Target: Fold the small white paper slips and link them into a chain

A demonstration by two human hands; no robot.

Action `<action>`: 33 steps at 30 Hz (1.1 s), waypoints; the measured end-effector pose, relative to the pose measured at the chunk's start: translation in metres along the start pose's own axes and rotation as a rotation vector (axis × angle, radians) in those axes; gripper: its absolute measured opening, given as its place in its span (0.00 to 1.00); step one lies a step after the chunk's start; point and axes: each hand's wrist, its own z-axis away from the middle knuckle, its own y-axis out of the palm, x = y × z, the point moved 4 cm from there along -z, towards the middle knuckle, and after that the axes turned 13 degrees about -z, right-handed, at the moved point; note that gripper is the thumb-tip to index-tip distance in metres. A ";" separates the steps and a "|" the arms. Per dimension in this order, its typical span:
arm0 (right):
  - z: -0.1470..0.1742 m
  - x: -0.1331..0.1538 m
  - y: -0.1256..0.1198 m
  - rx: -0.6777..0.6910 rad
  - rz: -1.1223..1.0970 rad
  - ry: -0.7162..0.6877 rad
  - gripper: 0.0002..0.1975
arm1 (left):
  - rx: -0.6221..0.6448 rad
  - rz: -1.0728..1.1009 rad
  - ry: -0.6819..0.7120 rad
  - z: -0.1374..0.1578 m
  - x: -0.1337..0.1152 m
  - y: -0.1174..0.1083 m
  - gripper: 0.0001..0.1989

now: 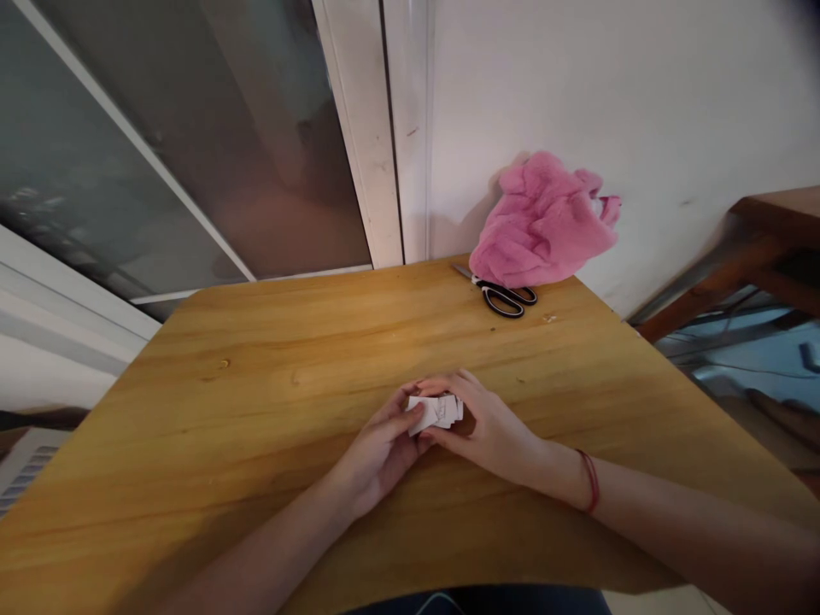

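Observation:
Several small white paper slips (442,412) lie in an uneven stack between my two hands, with dark marks on the upper ones. My left hand (384,436) is closed on the stack's left side, its thumb pressed on top. From the right, my right hand (490,423) curls around the slips, fingers along the far edge and thumb at the near edge. A red cord bracelet circles my right wrist. The undersides of the slips are hidden by my fingers.
The hands are over a wooden table (307,359). Black-handled scissors (503,299) lie near its far edge, partly beneath a bunched pink plush cloth (544,226) against the wall. A sliding glass door (256,145) stands behind; another wooden table (775,213) is at right.

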 end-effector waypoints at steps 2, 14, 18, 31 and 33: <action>0.000 0.001 -0.001 0.001 -0.008 0.001 0.18 | 0.006 0.002 -0.002 0.000 -0.001 0.001 0.13; -0.001 -0.002 0.000 0.061 0.023 0.052 0.21 | 0.040 -0.006 -0.001 0.001 -0.001 0.003 0.12; 0.000 -0.001 0.000 0.073 0.006 0.030 0.25 | 0.030 0.018 -0.002 0.000 -0.002 0.002 0.12; 0.002 -0.003 -0.001 0.021 -0.012 0.008 0.22 | 0.026 0.008 0.000 0.000 -0.001 -0.003 0.13; 0.002 -0.002 -0.001 0.041 -0.027 0.010 0.24 | 0.030 0.000 0.001 -0.001 -0.002 -0.004 0.13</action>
